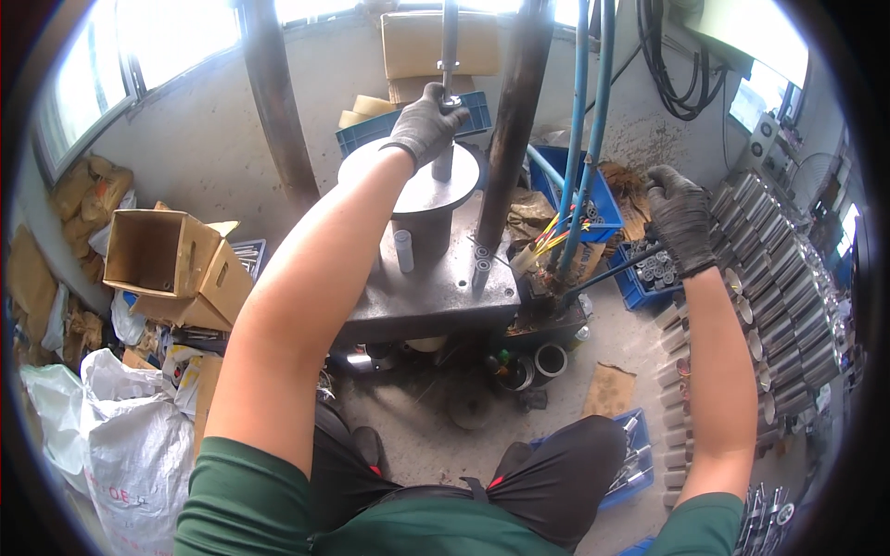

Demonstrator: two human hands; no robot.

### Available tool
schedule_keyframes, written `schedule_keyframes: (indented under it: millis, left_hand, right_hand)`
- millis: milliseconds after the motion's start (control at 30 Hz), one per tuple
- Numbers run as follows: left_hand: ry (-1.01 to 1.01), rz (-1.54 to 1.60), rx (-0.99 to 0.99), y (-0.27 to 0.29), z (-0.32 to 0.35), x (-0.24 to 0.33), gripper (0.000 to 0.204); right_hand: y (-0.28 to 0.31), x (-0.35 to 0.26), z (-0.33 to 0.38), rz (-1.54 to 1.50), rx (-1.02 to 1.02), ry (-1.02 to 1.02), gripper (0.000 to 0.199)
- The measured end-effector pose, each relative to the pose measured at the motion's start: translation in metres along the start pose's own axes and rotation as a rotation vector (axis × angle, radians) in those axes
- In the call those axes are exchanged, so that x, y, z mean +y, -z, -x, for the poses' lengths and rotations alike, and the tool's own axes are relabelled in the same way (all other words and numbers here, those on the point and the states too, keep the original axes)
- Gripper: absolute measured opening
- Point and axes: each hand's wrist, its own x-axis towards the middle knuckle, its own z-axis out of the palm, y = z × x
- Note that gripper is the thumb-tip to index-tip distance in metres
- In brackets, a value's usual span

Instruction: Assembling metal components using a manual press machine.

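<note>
My left hand (426,128), in a dark glove, reaches forward over a round metal plate (464,185). Its fingers close around a silver ring-shaped metal part (451,102) at the top of an upright metal cylinder (443,165) on the plate. Directly above hangs a vertical press rod (450,42) with a small collar. Off to the right, my gloved right hand (681,222) is curled at the end of a dark lever (612,273); the glove partly hides the grip. A short grey cylinder (404,252) stands on the press base (426,301) below the plate.
Two dark steel columns (278,102) flank the plate. Blue hoses (575,111) and coloured wires run down beside it. Stacked metal tubes (779,287) line the right. Blue bins (640,296) hold metal parts. An open cardboard box (167,255) and a white sack (130,445) are left.
</note>
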Motion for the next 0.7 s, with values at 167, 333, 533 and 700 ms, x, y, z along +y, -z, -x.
schedule_keyframes:
  millis: [167, 333, 533, 700]
  left_hand:
    - [-0.036, 0.045, 0.089, -0.013, -0.001, -0.009, 0.050]
    - [-0.062, 0.153, 0.117, -0.010, -0.004, -0.004, 0.053]
    - [-0.284, 0.521, 0.129, -0.003, 0.048, 0.013, 0.052]
    - [-0.194, 0.860, -0.247, -0.010, 0.200, 0.001, 0.062]
  right_hand:
    - [0.003, -0.011, 0.000, 0.077, -0.029, -0.099, 0.026]
    - [0.007, -0.017, 0.001, 0.123, -0.025, -0.091, 0.025]
    - [0.010, -0.013, 0.010, 0.025, -0.011, -0.071, 0.024]
    - [0.023, -0.010, 0.042, -0.022, -0.008, -0.028, 0.019]
